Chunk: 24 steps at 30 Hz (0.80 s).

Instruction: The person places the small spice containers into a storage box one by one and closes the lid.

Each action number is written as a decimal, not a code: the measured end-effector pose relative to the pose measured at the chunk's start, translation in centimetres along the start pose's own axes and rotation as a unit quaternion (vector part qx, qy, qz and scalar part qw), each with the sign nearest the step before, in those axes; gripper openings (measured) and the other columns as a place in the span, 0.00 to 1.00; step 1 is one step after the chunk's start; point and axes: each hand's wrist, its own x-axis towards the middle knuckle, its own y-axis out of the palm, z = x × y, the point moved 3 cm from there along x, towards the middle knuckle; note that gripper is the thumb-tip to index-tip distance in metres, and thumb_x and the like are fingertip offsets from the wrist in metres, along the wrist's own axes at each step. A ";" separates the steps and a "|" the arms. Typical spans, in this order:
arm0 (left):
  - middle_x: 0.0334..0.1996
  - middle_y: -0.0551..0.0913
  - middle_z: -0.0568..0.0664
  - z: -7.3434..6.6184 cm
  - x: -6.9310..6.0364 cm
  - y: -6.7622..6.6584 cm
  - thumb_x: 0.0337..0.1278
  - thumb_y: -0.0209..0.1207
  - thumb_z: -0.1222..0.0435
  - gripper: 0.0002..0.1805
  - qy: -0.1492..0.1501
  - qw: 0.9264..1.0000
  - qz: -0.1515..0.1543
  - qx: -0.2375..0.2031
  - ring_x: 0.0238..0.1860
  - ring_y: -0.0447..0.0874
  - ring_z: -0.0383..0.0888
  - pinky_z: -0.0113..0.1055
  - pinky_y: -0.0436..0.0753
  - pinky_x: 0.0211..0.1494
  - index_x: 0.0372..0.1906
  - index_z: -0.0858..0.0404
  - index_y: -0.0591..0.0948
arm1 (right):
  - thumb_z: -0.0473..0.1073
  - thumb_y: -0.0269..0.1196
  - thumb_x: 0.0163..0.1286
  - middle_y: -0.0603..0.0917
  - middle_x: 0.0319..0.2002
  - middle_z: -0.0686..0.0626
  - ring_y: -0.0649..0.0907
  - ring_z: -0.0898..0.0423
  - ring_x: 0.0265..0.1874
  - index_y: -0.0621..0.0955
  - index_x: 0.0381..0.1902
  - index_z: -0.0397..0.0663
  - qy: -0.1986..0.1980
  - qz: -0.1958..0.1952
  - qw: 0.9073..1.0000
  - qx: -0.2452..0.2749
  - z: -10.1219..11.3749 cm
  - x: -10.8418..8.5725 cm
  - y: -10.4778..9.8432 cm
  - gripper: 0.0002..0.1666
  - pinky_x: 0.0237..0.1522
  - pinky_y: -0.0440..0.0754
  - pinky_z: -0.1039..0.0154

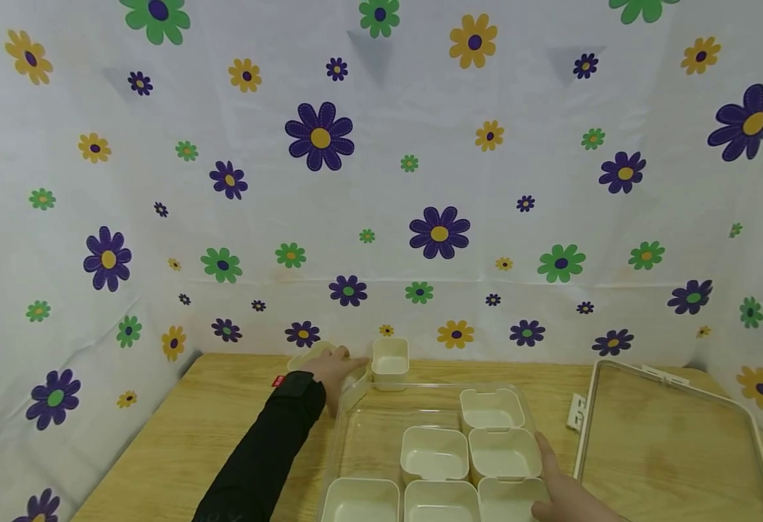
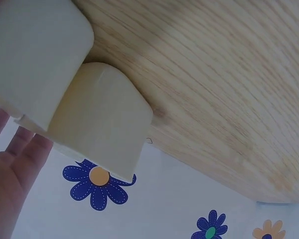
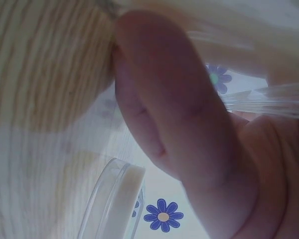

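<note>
My left hand is at the loose cream plastic cups behind the far left corner of the clear plastic box. One cup lies under it and another shows only in part past my knuckles; the left wrist view has my fingers at the rims, their tips hidden behind the walls, so I cannot tell whether they have closed on anything. A third cup stands upright just behind the box's far edge.

My right hand grips the right side of the box, thumb over the rim and fingers along the outside. Close up, blur and glare hide just where my fingertips press. Six square cream cups sit inside the box, the nearest row cut off at the bottom of the head view.

Right of the box lies a clear lid with white clips, its near end out of frame. My black sleeve covers part of the wooden table left of the box.
</note>
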 end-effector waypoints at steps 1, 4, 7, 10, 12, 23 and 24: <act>0.54 0.65 0.54 0.0 -0.1 0.0 0.06 0.78 0.62 0.60 -0.005 1.000 0.003 0.000 0.50 0.64 0.55 0.48 0.74 0.41 0.62 0.43 0.63 | 0.27 0.58 0.47 0.74 0.21 0.47 0.71 0.54 0.13 0.30 0.61 0.31 0.000 0.000 1.000 0.001 0.0 0.0 0.0 0.57 0.15 0.69 0.63; 0.53 0.65 0.54 0.1 -0.4 -0.3 0.08 0.78 0.62 0.58 -0.016 1.000 0.013 -0.002 0.49 0.64 0.54 0.46 0.75 0.40 0.62 0.44 0.63 | 0.27 0.58 0.47 0.74 0.22 0.47 0.72 0.54 0.13 0.30 0.61 0.31 0.000 0.003 1.000 0.005 0.1 0.0 0.1 0.57 0.16 0.69 0.63; 0.52 0.65 0.55 0.1 -0.7 -0.7 0.10 0.78 0.62 0.57 -0.020 1.000 0.021 0.001 0.48 0.63 0.54 0.44 0.75 0.37 0.62 0.46 0.64 | 0.27 0.58 0.47 0.73 0.20 0.47 0.71 0.54 0.13 0.30 0.60 0.30 -0.001 0.002 1.000 0.001 0.2 0.0 0.1 0.57 0.16 0.69 0.64; 0.52 0.64 0.56 0.3 -1.2 -1.1 0.12 0.77 0.61 0.54 -0.025 0.999 0.021 0.006 0.50 0.62 0.55 0.44 0.76 0.37 0.61 0.47 0.65 | 0.27 0.58 0.47 0.72 0.18 0.48 0.70 0.55 0.12 0.31 0.60 0.30 -0.005 -0.003 1.000 -0.012 0.3 -0.1 0.1 0.56 0.14 0.68 0.65; 0.52 0.64 0.56 0.5 -1.4 -1.3 0.13 0.77 0.60 0.53 -0.026 0.999 0.017 0.020 0.52 0.61 0.56 0.45 0.76 0.38 0.61 0.47 0.65 | 0.27 0.57 0.46 0.71 0.16 0.49 0.69 0.56 0.11 0.31 0.60 0.29 -0.009 -0.011 1.000 -0.025 0.4 -0.1 0.2 0.56 0.13 0.67 0.65; 0.54 0.63 0.57 0.7 -2.4 -2.9 0.14 0.77 0.58 0.54 -0.028 0.999 0.014 0.031 0.54 0.61 0.57 0.51 0.72 0.45 0.61 0.47 0.64 | 0.28 0.58 0.45 0.71 0.16 0.48 0.69 0.56 0.11 0.33 0.61 0.30 -0.004 -0.026 0.999 -0.040 0.5 -0.2 0.2 0.56 0.13 0.67 0.63; 0.54 0.63 0.57 0.6 -2.5 -3.1 0.14 0.77 0.58 0.54 -0.030 0.999 0.017 0.030 0.54 0.61 0.57 0.51 0.72 0.45 0.61 0.47 0.64 | 0.28 0.58 0.44 0.71 0.16 0.48 0.69 0.56 0.11 0.33 0.61 0.30 -0.005 -0.027 0.999 -0.040 0.5 -0.2 0.2 0.56 0.13 0.67 0.63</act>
